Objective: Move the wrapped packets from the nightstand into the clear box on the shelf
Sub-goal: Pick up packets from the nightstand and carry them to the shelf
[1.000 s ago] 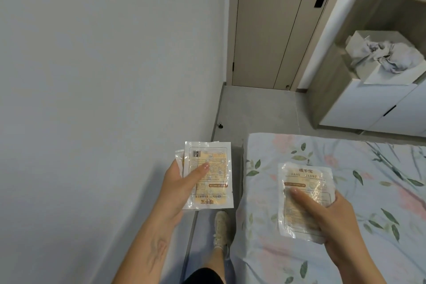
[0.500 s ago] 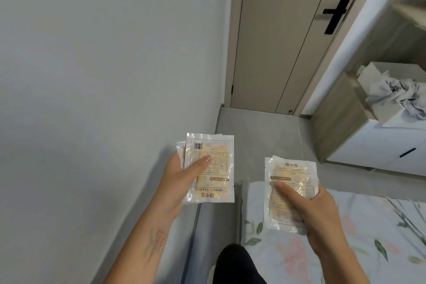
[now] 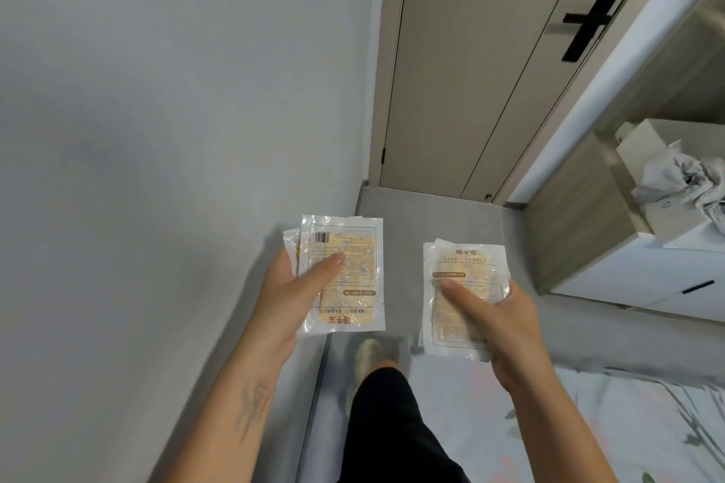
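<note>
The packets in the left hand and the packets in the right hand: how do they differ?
The left hand's packets show their print upside down, barcode at top; the right hand's packets read upright, "HAND WARMER" at top. The left ones are held higher. Both are clear-wrapped, yellowish, pinned under a thumb.

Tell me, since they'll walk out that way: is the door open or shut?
Shut: the door sits flush in its frame, no gap showing.
</note>
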`<act>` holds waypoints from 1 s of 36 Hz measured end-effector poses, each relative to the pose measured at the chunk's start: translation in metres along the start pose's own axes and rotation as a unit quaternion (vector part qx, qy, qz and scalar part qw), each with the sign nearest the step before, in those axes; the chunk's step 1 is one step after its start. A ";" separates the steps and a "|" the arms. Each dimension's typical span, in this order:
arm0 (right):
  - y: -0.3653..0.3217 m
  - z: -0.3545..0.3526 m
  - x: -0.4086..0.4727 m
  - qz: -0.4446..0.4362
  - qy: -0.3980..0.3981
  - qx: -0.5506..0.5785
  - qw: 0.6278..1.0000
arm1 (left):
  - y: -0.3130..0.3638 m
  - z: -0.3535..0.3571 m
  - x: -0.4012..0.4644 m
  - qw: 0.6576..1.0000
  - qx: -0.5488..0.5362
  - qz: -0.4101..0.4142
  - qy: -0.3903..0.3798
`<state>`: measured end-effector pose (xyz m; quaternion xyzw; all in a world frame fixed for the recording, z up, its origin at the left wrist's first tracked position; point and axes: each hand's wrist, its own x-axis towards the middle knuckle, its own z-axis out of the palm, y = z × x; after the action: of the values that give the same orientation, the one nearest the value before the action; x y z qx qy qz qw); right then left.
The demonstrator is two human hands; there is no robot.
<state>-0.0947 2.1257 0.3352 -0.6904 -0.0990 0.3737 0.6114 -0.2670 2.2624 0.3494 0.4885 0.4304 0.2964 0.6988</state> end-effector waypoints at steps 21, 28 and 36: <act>-0.169 -0.036 0.298 -0.043 0.093 0.049 0.994 | 0.088 0.197 0.327 0.992 0.065 -0.040 -0.101; -0.178 -0.092 0.324 -0.036 0.188 0.084 0.978 | 0.086 0.279 0.374 0.974 0.106 -0.068 -0.190; -0.177 -0.163 0.352 -0.027 0.309 0.143 0.940 | 0.076 0.401 0.418 0.933 0.147 -0.089 -0.316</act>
<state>0.3126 2.2504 0.3541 -0.6741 0.1301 0.1356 0.7143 0.2803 2.4665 0.3510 0.6137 0.2676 -0.0033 0.7428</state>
